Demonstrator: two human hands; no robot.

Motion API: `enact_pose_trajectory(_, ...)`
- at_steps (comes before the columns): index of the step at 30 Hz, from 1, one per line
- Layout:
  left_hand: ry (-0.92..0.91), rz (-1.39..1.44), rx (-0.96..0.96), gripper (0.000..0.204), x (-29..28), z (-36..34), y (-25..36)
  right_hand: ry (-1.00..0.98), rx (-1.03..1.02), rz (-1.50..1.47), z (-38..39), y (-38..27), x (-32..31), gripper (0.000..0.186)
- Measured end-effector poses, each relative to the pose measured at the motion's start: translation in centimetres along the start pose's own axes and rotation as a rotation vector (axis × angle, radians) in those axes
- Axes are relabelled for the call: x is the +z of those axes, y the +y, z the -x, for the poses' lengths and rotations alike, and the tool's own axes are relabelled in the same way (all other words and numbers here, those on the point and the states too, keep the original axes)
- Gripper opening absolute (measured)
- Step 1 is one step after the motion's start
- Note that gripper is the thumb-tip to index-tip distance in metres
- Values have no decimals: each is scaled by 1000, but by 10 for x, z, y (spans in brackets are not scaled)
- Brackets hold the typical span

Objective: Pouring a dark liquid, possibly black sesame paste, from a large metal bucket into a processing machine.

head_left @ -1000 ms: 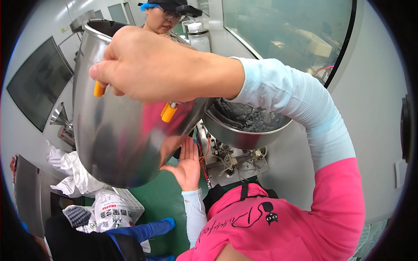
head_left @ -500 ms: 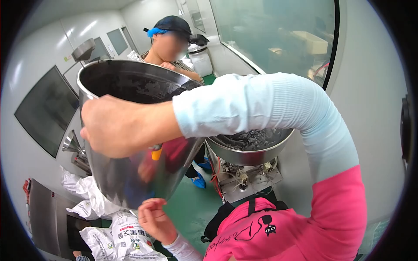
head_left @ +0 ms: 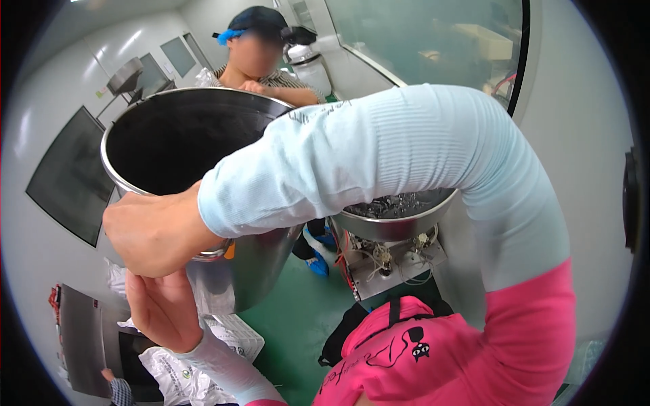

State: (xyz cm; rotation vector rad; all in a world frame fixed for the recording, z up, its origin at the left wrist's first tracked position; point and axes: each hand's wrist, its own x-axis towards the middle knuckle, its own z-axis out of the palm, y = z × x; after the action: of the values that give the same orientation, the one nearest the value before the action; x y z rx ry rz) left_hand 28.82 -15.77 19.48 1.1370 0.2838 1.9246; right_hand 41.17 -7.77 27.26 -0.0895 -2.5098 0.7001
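Observation:
My right hand (head_left: 152, 233), its light blue sleeved arm crossing the view from the right, is closed at the near left side of a tall stainless steel bucket (head_left: 271, 264). The exact grip is hidden behind its knuckles. The bucket leans slightly, its mouth showing a dark, coated inside. Directly below the right hand is my left hand (head_left: 166, 308), palm turned up against the bucket's side; its fingertips are covered by the right hand. To the bucket's right, a round steel hopper (head_left: 393, 227) holds a glossy dark mass, partly behind my right arm.
A co-worker (head_left: 257, 61) in a dark cap stands just beyond the bucket. Under the hopper is a machine base (head_left: 399, 271) with tubes and fittings. White printed sacks (head_left: 176, 372) lie at lower left, near a steel cabinet (head_left: 81, 338). A window (head_left: 420, 54) lines the far right wall.
The bucket has come down and turned more upright, away from the hopper. My right hand moved lower and left with it. My left hand rose from near the bucket's bottom to beneath the right.

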Motion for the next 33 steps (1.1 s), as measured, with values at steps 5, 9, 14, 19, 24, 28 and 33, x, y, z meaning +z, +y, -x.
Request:
enact_pose_trajectory(5, -4, -17, -58, 38, 9, -3, 1, 31, 44, 25, 11, -6, -3, 16)
enact_pose_trajectory(9, -32, -86, -75, 39, -1, -4, 12, 44, 48, 50, 4, -6, 0, 18)
enact_pose_trajectory(14, -55, -260, -76, 40, -15, -15, 12, -194, 10, 15, -38, 20, 14, 17)
enact_pose_trajectory(19, -160, -195, -30, 40, -27, -24, 18, -276, -9, 33, -34, 9, -9, 17)
enact_pose_trajectory(24, -158, -191, 26, 37, -13, -40, -4, -355, -91, 153, -39, 12, -26, 15)
enact_pose_trajectory(28, -64, -191, 111, 38, 0, -45, -11, -458, 43, 303, -12, -12, -60, 20)
enact_pose_trajectory(33, 54, -175, 281, 40, 18, -57, -7, -520, 2, 337, 7, -10, -65, 22)
